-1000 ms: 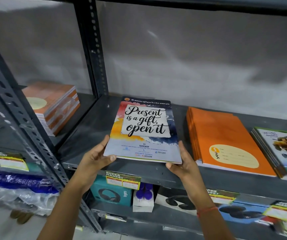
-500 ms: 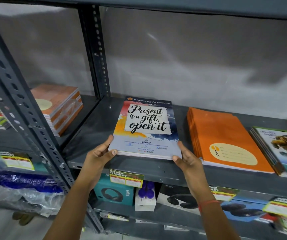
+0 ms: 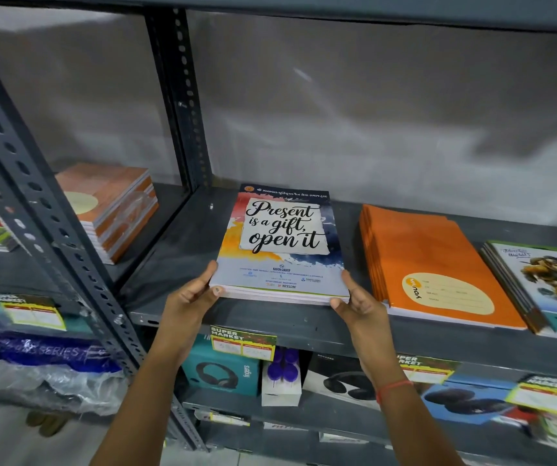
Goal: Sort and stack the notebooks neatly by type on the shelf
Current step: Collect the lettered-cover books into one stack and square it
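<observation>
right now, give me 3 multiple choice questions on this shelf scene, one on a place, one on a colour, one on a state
1. Where does the orange stack lie relative to the "Present is a gift" stack?
A. behind it
B. to its right
C. on top

2. What colour is the thread on the right hand's wrist?
A. red
B. blue
C. white

3. How is the "Present is a gift" stack held?
A. left hand only
B. both hands at its near corners
C. untouched

Answers: 1 B, a gap of shelf separates them. 2 A, a red band shows. 3 B, fingers grip both corners.

Both bare forearms reach up and forward. The left hand (image 3: 191, 295) and right hand (image 3: 357, 299) face each other, thumbs on top, fingers curled, a red thread around the right wrist.
</observation>
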{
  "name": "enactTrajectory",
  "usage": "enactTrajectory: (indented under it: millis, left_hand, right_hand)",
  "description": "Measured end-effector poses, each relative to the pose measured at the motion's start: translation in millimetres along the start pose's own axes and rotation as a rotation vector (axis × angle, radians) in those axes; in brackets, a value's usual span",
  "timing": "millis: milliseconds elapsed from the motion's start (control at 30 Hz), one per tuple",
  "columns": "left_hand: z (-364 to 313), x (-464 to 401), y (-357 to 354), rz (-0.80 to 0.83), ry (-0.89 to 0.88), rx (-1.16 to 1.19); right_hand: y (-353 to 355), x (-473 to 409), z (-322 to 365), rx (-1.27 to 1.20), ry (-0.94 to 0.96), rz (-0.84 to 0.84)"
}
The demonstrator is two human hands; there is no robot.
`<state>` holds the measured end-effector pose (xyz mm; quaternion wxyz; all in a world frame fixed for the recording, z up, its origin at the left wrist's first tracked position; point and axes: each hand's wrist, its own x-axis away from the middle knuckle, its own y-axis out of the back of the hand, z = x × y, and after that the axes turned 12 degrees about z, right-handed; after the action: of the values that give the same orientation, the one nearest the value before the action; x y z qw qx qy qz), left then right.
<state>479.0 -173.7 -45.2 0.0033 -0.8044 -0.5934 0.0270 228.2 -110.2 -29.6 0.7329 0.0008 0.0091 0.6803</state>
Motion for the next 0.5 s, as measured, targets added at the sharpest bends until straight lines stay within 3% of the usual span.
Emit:
enactTrajectory:
  millis: [333,500]
  left_hand:
    - [-2,0,-17,-0.218,-0.051,0.036]
    - [-3,0,-18,-0.231,-0.057,0.068]
  right_hand:
    - [-7,-4,-6,0.067,0.006,-0.135]
    - [-7,-1,-5,0.153,0.024,-0.149]
